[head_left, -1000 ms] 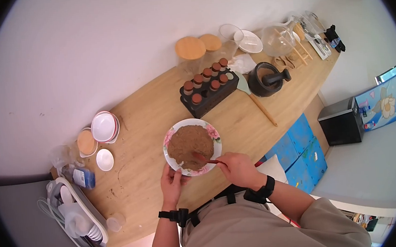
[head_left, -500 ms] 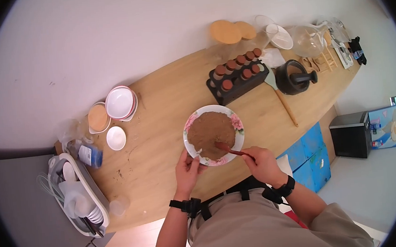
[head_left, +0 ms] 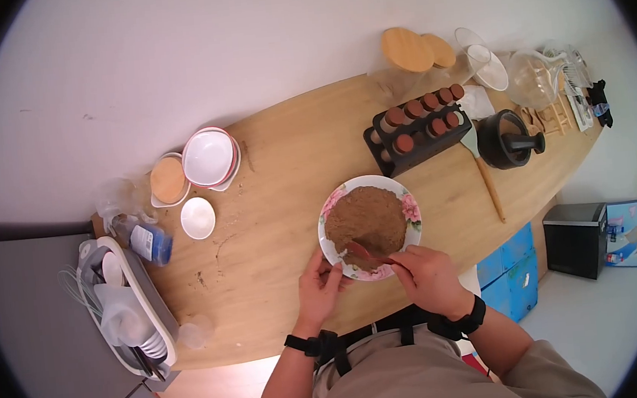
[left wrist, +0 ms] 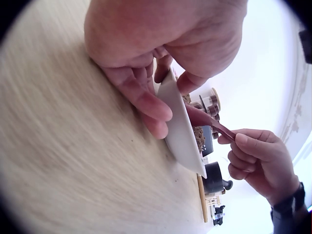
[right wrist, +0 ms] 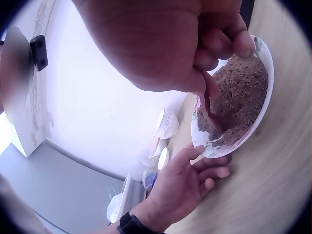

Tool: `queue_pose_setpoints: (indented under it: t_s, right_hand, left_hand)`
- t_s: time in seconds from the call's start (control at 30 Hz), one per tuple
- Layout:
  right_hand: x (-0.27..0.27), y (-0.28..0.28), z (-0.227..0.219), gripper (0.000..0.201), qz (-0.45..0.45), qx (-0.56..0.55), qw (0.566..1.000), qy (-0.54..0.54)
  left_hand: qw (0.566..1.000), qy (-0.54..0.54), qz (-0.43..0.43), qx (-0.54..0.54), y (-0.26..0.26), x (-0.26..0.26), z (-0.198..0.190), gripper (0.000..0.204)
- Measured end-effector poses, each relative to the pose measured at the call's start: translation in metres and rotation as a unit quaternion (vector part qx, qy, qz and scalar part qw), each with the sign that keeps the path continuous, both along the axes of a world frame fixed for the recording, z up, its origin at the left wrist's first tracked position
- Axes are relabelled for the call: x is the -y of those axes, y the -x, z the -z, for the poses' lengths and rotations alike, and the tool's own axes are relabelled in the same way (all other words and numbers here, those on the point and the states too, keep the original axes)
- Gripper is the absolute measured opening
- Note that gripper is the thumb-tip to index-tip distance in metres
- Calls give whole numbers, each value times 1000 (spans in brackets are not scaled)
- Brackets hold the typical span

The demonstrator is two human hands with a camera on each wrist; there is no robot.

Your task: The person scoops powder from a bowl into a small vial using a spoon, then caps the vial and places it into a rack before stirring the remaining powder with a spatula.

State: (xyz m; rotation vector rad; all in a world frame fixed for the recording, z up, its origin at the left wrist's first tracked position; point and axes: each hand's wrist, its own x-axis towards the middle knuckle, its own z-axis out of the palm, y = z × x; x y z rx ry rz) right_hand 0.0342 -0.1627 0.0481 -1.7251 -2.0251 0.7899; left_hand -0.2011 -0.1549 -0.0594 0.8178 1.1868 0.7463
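Note:
A white bowl with pink flowers on its rim (head_left: 410,207) holds a brown crumbly powder (head_left: 369,213). My left hand (head_left: 319,291) grips the bowl's near-left rim, thumb on the edge and fingers beneath, as the left wrist view shows. My right hand (head_left: 433,281) pinches the handle of a red-brown spoon (head_left: 361,251), whose head lies in the powder near the bowl's front. In the right wrist view the spoon (right wrist: 210,114) dips into the powder beside a whitish patch, and part of its handle is hidden by my fingers.
Behind the bowl stands a black rack (head_left: 423,144) of red-capped jars. Right of it are a spatula (head_left: 488,184) and a black mortar (head_left: 506,139) with pestle. At left are white dishes (head_left: 209,157), a small bowl (head_left: 197,218), a blue-labelled bottle (head_left: 150,244) and a dish rack (head_left: 164,326).
The head view has shifted, so the table's things appear farther right. The spoon stays in the powder, with a darker hollow now beside its head. Both hands keep their holds.

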Motion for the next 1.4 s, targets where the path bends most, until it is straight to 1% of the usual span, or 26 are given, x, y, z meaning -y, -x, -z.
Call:
queue_pose_setpoints:
  t_s: [0.07,0.1,0.17,0.3,0.37,0.4,0.47,0.57,0.7,0.77,0.8,0.87,1.0,1.07,1.1,1.17,1.2,1.27,1.3,1.37,1.4]
  right_hand:
    - [-2,-4,2,13,25,4,999,-24]
    - [-1,-7,2,13,25,5,999,-23]
    - [1,-12,1,13,54,10,999,2]
    - [5,-9,-10,12,66,8,998,12]
    - [5,-4,-10,12,10,-21,1000,-8]
    - [4,0,-10,12,13,-19,1000,-10]
    - [1,9,-9,12,-25,21,999,-17]
    - [-3,11,0,12,-21,42,998,-40]
    - [-4,-2,2,12,0,54,997,-57]
    - [0,-9,0,12,35,41,998,-22]
    - [2,-12,0,12,36,41,998,-25]
    - [5,-18,1,14,71,-34,997,12]
    - [1,-37,9,14,51,-69,996,31]
    - [-1,-47,20,16,100,-94,988,66]
    - [-3,-48,15,16,100,-95,988,64]
    - [-3,-49,3,17,137,-135,967,166]
    - [-3,-49,-1,17,138,-136,967,165]
    - [0,-50,-7,18,155,-147,956,201]
    - [1,-50,-8,18,157,-147,956,200]
    - [4,-50,-9,16,119,-144,976,109]
    - [5,-49,-11,16,119,-144,976,110]
  left_hand:
    - [1000,0,12,-2,-1,0,2,59]
    - [1000,-3,0,5,-2,0,4,57]
    - [1000,-7,-11,11,-1,0,5,55]
    - [1000,-2,-11,16,-2,0,4,55]
    - [1000,-3,-6,13,-1,1,4,55]
    - [1000,0,-5,11,-1,0,4,56]
    - [1000,1,1,9,-1,-1,4,57]
    - [1000,2,4,16,0,-1,6,56]
    - [1000,-3,2,14,1,-2,7,55]
    - [1000,-5,3,16,2,-2,7,54]
    - [1000,-5,3,17,2,-2,7,54]
    - [1000,-8,5,18,2,-2,8,55]
    - [1000,-14,7,14,2,-1,10,55]
    - [1000,-12,6,8,2,-2,9,56]
    - [1000,-10,9,7,2,-3,9,55]
    - [1000,-7,13,6,4,-3,9,55]
    - [1000,-9,11,11,4,-2,9,55]
    - [1000,-10,13,16,2,-1,9,55]
    - [1000,-8,12,13,2,-2,9,55]
    - [1000,-7,10,9,3,-3,9,55]
    - [1000,-5,9,11,3,-2,10,54]
